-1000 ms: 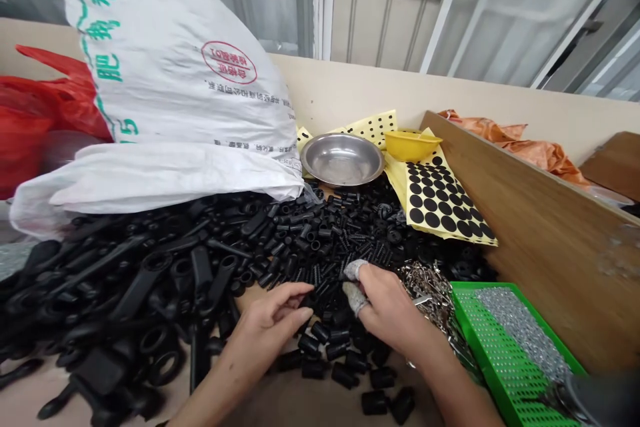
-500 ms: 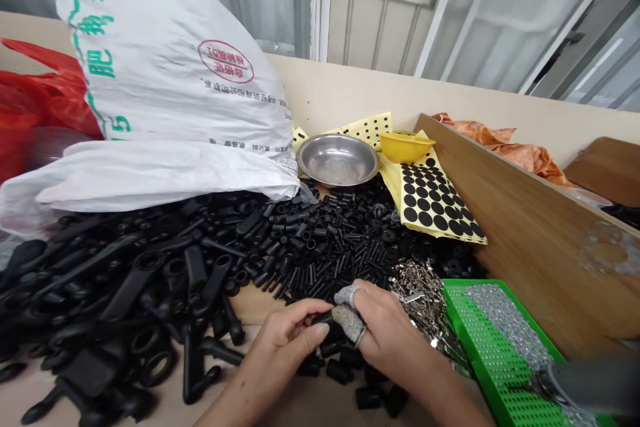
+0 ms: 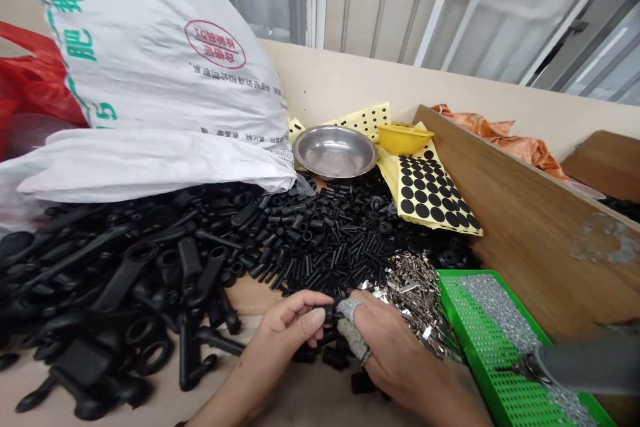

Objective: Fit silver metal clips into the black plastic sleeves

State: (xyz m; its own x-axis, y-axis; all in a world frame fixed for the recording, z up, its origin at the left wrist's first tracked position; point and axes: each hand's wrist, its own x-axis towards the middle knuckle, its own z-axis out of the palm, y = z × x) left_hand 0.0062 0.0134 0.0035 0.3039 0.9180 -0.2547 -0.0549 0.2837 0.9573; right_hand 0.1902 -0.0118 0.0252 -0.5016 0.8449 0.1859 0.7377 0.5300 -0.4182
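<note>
Between finger and thumb, my left hand [image 3: 287, 333] pinches a small black plastic part [image 3: 329, 313], near the bottom middle of the view. My right hand [image 3: 383, 337] wears grey fabric finger covers [image 3: 353, 330] and closes on the right end of the same part. The fingers hide most of its shape. Below and behind the hands lie several short black cylinders [image 3: 334, 357]. Just beyond are a heap of black screw-like pieces [image 3: 345, 250] and, to the right, a pile of small shiny metal parts [image 3: 413, 280].
Black crank-like handles [image 3: 125, 280] cover the left side below a white woven sack [image 3: 165, 80]. At the back stand a steel bowl [image 3: 336, 152], a yellow bowl [image 3: 404, 139] and sheets of black dots [image 3: 433, 193]. A green tray [image 3: 480, 360] and wooden board [image 3: 520, 233] lie right.
My right fingers have shifted and opened a small gap from my left fingers, showing more of the black part. The surroundings appear slightly higher and farther left in view.
</note>
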